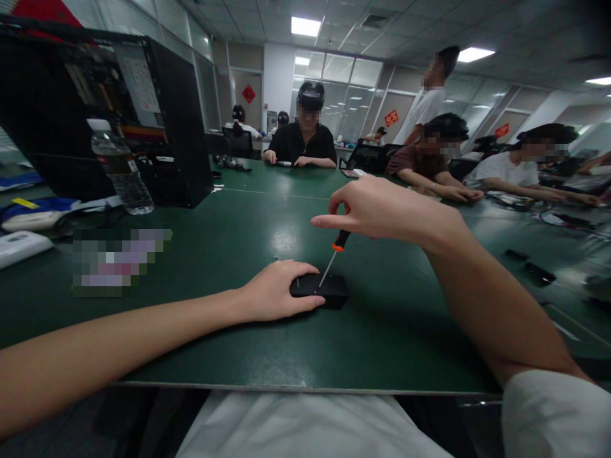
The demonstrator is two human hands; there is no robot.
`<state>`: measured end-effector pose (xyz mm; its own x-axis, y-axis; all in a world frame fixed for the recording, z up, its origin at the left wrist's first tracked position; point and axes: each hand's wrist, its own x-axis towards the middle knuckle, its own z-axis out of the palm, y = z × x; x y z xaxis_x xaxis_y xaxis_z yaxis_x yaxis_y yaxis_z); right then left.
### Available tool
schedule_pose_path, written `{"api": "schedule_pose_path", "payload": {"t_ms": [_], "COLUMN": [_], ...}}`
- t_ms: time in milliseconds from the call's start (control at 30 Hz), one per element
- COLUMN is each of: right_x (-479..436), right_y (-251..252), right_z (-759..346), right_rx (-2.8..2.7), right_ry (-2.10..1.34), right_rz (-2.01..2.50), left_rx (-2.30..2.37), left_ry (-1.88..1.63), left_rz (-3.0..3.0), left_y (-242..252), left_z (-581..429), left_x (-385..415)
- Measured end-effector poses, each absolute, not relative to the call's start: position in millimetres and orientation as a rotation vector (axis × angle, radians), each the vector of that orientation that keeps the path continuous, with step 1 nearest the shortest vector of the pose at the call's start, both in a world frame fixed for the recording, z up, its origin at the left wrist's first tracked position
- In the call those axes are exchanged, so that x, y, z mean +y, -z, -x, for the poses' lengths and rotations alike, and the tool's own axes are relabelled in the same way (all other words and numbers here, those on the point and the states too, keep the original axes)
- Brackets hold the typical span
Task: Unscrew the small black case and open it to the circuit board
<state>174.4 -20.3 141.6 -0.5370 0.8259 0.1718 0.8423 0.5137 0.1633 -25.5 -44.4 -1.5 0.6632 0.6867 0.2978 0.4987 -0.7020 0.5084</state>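
Note:
On the green table lies a small black box-shaped case (337, 294), its far and near sides gripped between the thumb and fingers of my left hand (272, 289). Above it, my right hand (370, 207) is closed around the black-and-orange handle of a screwdriver (339, 244). The screwdriver leans, its metal shaft running down and to the left. Its tip meets the top of the case, near a small bright spot. The upper part of the handle is hidden by my fingers.
A black computer tower (176, 121) with an exposed side stands at the left, with a water bottle (125, 168) before it. A blurred-out flat object (121, 262) lies left of my arm. Small black parts (539, 273) lie at the right. Several people sit around the green table (229, 242).

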Motion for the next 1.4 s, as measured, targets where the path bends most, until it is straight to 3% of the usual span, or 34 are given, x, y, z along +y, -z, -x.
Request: {"api": "schedule_pose_path", "payload": {"t_ms": [267, 800, 1100, 1267, 1400], "right_x": [-13.5, -17.7, -66.9, -62.3, -55.9], "right_y": [-134.4, -129.4, -154.1, -158.6, -154.9], "right_z": [-169.5, -157.2, -175.8, -188.8, -187.3], "right_rx": [-2.586, -2.52, -2.838, -2.969, -2.926], "right_ry": [0.576, 0.626, 0.03, -0.023, 0.123], "right_rz": [1.545, 1.459, 0.793, 0.638, 0.863], "left_rx": [0.898, 0.768, 0.769, 0.754, 0.749], "left_ry": [-0.7, -0.712, -0.649, -0.661, -0.675], "left_rz": [-2.469, -2.458, -2.439, -2.43, -2.444], "left_y": [1.5, 0.2, -6.0, -4.2, -2.5], "left_z": [25.3, 24.9, 24.6, 24.6, 25.3], "left_x": [-43.4, -44.9, -46.6, -46.2, -45.4]}}
